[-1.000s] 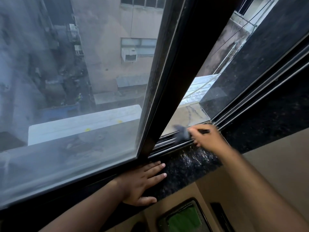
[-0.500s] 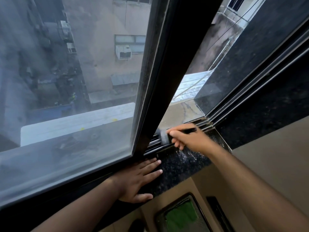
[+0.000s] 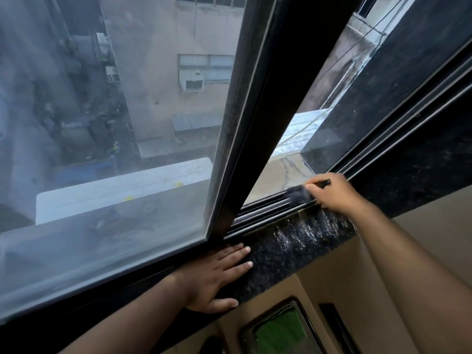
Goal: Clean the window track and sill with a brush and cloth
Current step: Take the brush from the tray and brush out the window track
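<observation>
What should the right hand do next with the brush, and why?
Probably sweep the brush leftward along the track toward the window frame. The right hand holds it at the track's right end, with open grooves lying between it and the frame.
</observation>
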`<state>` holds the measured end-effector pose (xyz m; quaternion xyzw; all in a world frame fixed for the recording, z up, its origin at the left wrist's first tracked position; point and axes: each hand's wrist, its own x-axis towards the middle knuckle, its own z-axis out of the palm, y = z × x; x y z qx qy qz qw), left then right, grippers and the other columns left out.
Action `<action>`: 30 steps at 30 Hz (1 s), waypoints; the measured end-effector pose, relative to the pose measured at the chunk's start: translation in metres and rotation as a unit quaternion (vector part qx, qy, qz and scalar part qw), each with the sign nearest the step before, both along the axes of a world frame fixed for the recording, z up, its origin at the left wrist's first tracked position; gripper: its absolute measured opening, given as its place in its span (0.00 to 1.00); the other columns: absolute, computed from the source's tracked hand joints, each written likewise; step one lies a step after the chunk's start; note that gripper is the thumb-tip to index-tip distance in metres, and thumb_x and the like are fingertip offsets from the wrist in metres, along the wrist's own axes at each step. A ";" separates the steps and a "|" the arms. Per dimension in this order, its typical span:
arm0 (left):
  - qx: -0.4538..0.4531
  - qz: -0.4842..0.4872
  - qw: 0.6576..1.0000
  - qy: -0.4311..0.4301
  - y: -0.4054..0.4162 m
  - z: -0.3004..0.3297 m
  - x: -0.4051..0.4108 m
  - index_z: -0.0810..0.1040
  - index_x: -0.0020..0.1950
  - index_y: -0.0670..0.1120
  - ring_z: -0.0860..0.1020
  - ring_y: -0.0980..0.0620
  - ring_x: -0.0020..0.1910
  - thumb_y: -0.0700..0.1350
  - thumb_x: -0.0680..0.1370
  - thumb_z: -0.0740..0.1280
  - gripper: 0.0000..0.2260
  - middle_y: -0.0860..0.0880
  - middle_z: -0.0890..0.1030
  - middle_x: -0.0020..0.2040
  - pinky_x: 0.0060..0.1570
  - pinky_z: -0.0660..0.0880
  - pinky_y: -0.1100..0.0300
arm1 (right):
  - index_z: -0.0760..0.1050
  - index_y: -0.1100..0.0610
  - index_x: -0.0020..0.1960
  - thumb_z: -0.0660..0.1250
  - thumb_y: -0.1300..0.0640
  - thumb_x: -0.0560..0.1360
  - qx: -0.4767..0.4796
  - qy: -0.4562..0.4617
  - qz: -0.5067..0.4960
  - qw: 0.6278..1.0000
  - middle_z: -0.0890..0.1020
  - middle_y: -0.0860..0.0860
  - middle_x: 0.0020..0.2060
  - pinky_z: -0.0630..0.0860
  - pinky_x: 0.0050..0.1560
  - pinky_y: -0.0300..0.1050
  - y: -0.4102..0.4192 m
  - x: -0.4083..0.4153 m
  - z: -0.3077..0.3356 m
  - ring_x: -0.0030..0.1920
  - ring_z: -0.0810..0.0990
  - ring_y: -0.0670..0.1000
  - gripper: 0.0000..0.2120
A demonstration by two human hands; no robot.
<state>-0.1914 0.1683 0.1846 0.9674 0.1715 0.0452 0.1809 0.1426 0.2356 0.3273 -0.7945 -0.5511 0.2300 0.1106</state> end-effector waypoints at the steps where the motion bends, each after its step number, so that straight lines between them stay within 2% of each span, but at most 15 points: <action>1: 0.001 0.001 1.000 0.000 0.000 -0.001 0.000 0.54 0.80 0.47 0.43 0.45 0.79 0.64 0.79 0.57 0.35 0.43 0.48 0.81 0.76 0.45 0.43 | 0.84 0.54 0.44 0.65 0.58 0.76 0.003 -0.107 0.014 0.994 0.84 0.55 0.39 0.76 0.39 0.45 0.004 0.013 0.007 0.39 0.80 0.56 0.09; 3: -0.001 0.003 1.000 -0.001 0.001 -0.001 0.000 0.54 0.80 0.47 0.43 0.45 0.79 0.64 0.79 0.57 0.35 0.43 0.49 0.81 0.76 0.46 0.42 | 0.84 0.54 0.45 0.66 0.57 0.75 0.034 -0.196 -0.001 0.980 0.84 0.56 0.42 0.74 0.43 0.44 0.007 0.032 0.017 0.43 0.80 0.57 0.08; 7: -0.017 -0.006 1.000 -0.003 0.002 -0.001 0.001 0.53 0.80 0.46 0.42 0.45 0.79 0.64 0.80 0.57 0.35 0.43 0.47 0.81 0.77 0.45 0.46 | 0.84 0.55 0.46 0.66 0.56 0.75 0.033 -0.203 0.005 0.979 0.85 0.56 0.42 0.76 0.43 0.44 0.004 0.024 0.005 0.41 0.80 0.56 0.08; 8: -0.018 -0.006 1.000 -0.003 0.002 -0.001 0.001 0.53 0.80 0.46 0.42 0.45 0.79 0.63 0.80 0.57 0.35 0.43 0.47 0.80 0.77 0.45 0.46 | 0.84 0.56 0.45 0.66 0.57 0.76 0.009 -0.170 0.012 0.985 0.84 0.56 0.41 0.75 0.41 0.42 0.002 0.013 -0.003 0.38 0.79 0.54 0.08; 10: -0.016 -0.005 1.000 -0.005 0.002 -0.001 0.001 0.54 0.80 0.46 0.43 0.45 0.79 0.63 0.79 0.58 0.35 0.43 0.47 0.80 0.77 0.45 0.46 | 0.83 0.58 0.44 0.66 0.57 0.77 -0.029 -0.022 0.014 0.999 0.84 0.56 0.36 0.75 0.35 0.40 0.001 -0.015 -0.009 0.32 0.77 0.50 0.09; 13: -0.009 -0.006 1.000 -0.002 0.002 0.002 0.002 0.55 0.80 0.45 0.44 0.43 0.79 0.62 0.79 0.59 0.35 0.41 0.49 0.80 0.76 0.42 0.45 | 0.84 0.56 0.50 0.70 0.52 0.75 -0.083 0.232 0.031 0.969 0.86 0.55 0.35 0.80 0.36 0.45 0.001 -0.047 0.001 0.35 0.82 0.53 0.09; 16: -0.002 -0.007 1.000 0.008 0.002 0.005 0.002 0.55 0.80 0.44 0.45 0.43 0.79 0.62 0.79 0.60 0.35 0.41 0.50 0.80 0.77 0.43 0.46 | 0.84 0.55 0.54 0.71 0.49 0.73 -0.058 0.343 0.076 0.934 0.86 0.58 0.39 0.79 0.34 0.39 -0.012 -0.055 0.006 0.37 0.84 0.53 0.13; 18: -0.002 -0.007 1.000 0.018 0.001 0.004 0.002 0.54 0.80 0.45 0.44 0.44 0.80 0.63 0.79 0.59 0.35 0.41 0.48 0.80 0.78 0.45 0.48 | 0.83 0.58 0.56 0.70 0.53 0.75 -0.020 0.391 0.058 0.918 0.86 0.59 0.39 0.78 0.32 0.38 -0.019 -0.055 0.000 0.36 0.84 0.52 0.13; 20: 0.000 -0.009 1.000 0.017 0.001 0.003 0.001 0.54 0.80 0.45 0.44 0.44 0.80 0.63 0.79 0.59 0.36 0.41 0.48 0.80 0.78 0.45 0.49 | 0.82 0.62 0.57 0.68 0.58 0.78 -0.018 0.350 0.031 0.936 0.85 0.59 0.37 0.78 0.30 0.39 -0.024 -0.053 -0.011 0.35 0.83 0.52 0.11; 22: 0.002 -0.009 1.000 0.016 0.001 0.002 0.001 0.54 0.80 0.45 0.44 0.44 0.80 0.63 0.79 0.59 0.36 0.41 0.48 0.80 0.78 0.44 0.49 | 0.83 0.60 0.54 0.67 0.59 0.78 -0.006 0.240 -0.021 0.971 0.84 0.57 0.36 0.77 0.29 0.40 -0.023 -0.043 -0.017 0.34 0.81 0.51 0.08; 24: 0.002 -0.004 1.000 0.007 0.001 0.001 0.000 0.55 0.80 0.45 0.44 0.44 0.80 0.63 0.79 0.59 0.36 0.41 0.49 0.80 0.77 0.43 0.48 | 0.84 0.55 0.49 0.67 0.57 0.77 0.038 0.058 -0.027 0.997 0.84 0.54 0.37 0.76 0.32 0.42 -0.012 -0.018 -0.011 0.36 0.81 0.54 0.07; 26: 0.000 -0.008 1.000 -0.005 0.000 0.000 0.000 0.55 0.80 0.44 0.44 0.44 0.79 0.62 0.79 0.59 0.35 0.41 0.49 0.80 0.77 0.44 0.48 | 0.84 0.54 0.46 0.65 0.56 0.77 0.060 -0.159 0.010 0.985 0.85 0.56 0.41 0.75 0.41 0.46 -0.004 0.010 0.002 0.42 0.81 0.59 0.08; 27: 0.000 -0.009 1.000 -0.004 0.000 0.000 0.000 0.55 0.80 0.44 0.44 0.44 0.79 0.62 0.79 0.59 0.35 0.41 0.49 0.80 0.77 0.44 0.47 | 0.84 0.56 0.46 0.65 0.56 0.76 0.070 -0.214 0.010 0.974 0.85 0.58 0.42 0.76 0.44 0.47 -0.003 0.020 0.005 0.44 0.80 0.61 0.09; 28: 0.001 -0.006 1.000 -0.003 0.000 0.000 0.000 0.55 0.80 0.44 0.44 0.44 0.79 0.62 0.79 0.59 0.35 0.41 0.49 0.80 0.77 0.43 0.47 | 0.83 0.57 0.45 0.64 0.56 0.76 0.083 -0.228 0.004 0.970 0.85 0.59 0.43 0.77 0.46 0.49 -0.005 0.023 0.006 0.44 0.80 0.62 0.10; 30: 0.007 -0.006 1.000 -0.004 0.001 0.000 0.000 0.55 0.80 0.44 0.44 0.43 0.79 0.62 0.79 0.59 0.35 0.41 0.49 0.80 0.76 0.41 0.46 | 0.83 0.60 0.45 0.64 0.58 0.76 0.090 -0.178 0.005 0.980 0.85 0.60 0.42 0.80 0.47 0.53 -0.012 0.008 0.001 0.43 0.81 0.62 0.10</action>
